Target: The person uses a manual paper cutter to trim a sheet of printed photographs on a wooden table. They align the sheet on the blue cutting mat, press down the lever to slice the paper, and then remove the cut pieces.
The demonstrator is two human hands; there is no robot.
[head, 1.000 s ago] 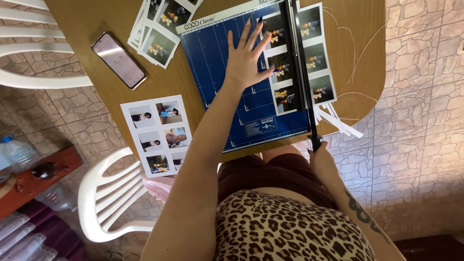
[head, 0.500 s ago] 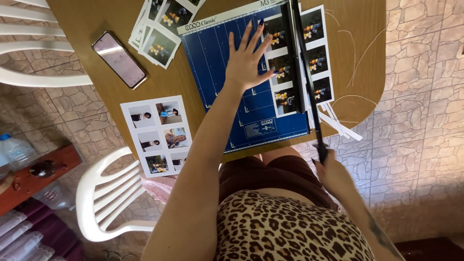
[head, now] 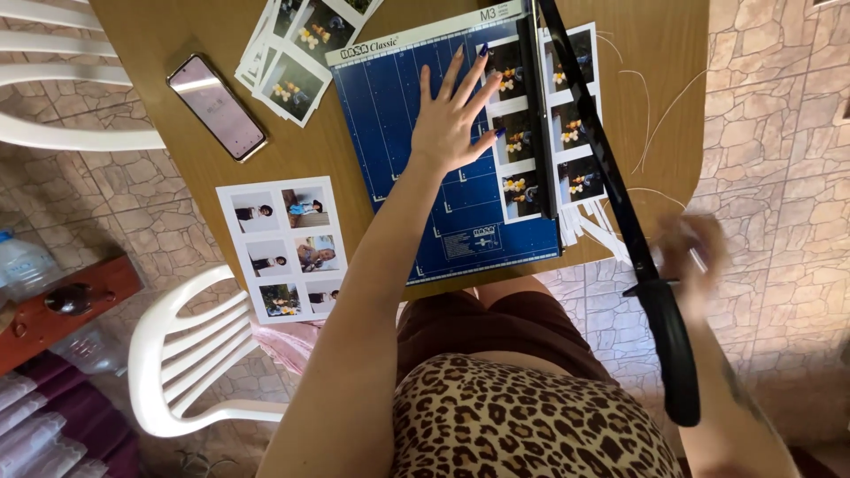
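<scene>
The left hand (head: 452, 124) is lying flat and released, fingers spread, pressing down on the blue cutting board (head: 416, 177) and on the sheet of photos (head: 522, 124) that is sitting under the cutter's rail near the counter's right edge. The right hand (head: 695, 257) is hovering off the near right corner of the counter (head: 354, 168), just beside the long black blade arm (head: 620, 204), which is standing raised and tilted toward the person; the hand is blurred, so whether its grip is closing on the handle cannot be told. Part of the photo sheet is sticking out past the rail on the blade side, and thin white paper strips (head: 602, 235) are lying at the board's near right corner, hanging over the counter's edge. A second photo sheet (head: 283, 248) is resting at the near left edge of the counter. A stack of loose photos (head: 297, 57) is sitting at the far edge, with a phone (head: 217, 106) lying just to its left. A white plastic chair (head: 190, 363) is standing below the counter's near left corner.
</scene>
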